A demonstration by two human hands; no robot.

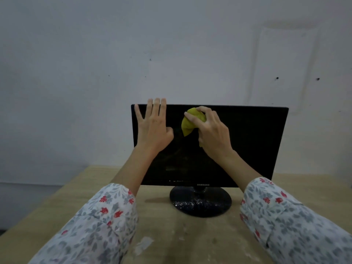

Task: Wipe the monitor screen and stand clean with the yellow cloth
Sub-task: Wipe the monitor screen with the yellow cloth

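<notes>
A black monitor [253, 141] stands on a wooden table, its dark screen facing me. Its round black stand [200, 203] is speckled with white dust. My right hand [211, 130] presses a bunched yellow cloth [188, 124] against the upper middle of the screen. My left hand [154, 124] lies flat on the screen's upper left, fingers spread and reaching over the top edge. Faint dusty smears show low on the screen.
The wooden table [190, 241] carries pale dust marks and a white scrap [142, 244] near its front. A grey-white wall [171, 54] rises close behind the monitor. The table's left edge runs diagonally at the lower left.
</notes>
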